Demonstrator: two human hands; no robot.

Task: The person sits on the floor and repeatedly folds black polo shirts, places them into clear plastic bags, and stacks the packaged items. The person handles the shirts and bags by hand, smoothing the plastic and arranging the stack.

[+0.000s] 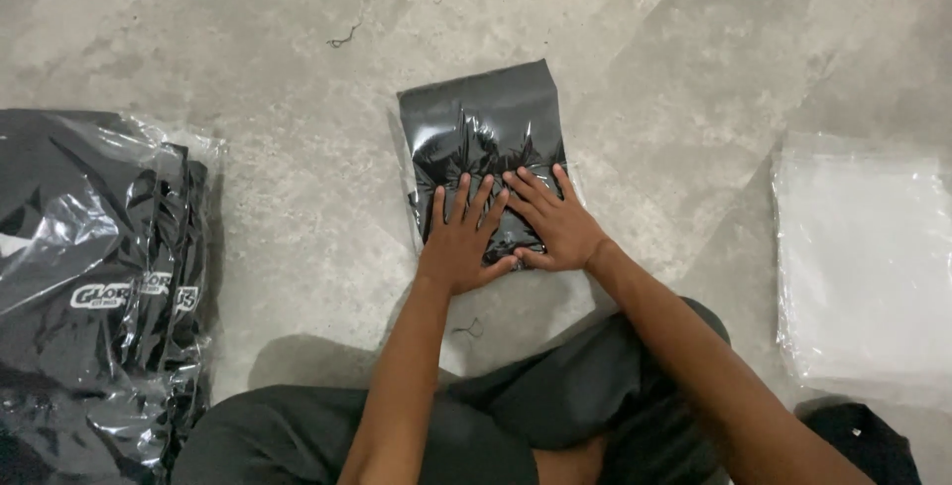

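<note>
Head view, looking down at a grey floor [297, 178]. A black garment in a clear bag [483, 143] lies at the centre, just beyond the person's knees. The left hand [458, 237] and right hand [555, 222] rest side by side on the bag's near end, palms down, fingers spread and pressed flat, gripping nothing. At far left lies a stack [94, 287] of bagged black garments; at far right, well apart, a pile of empty clear bags [863, 257].
</note>
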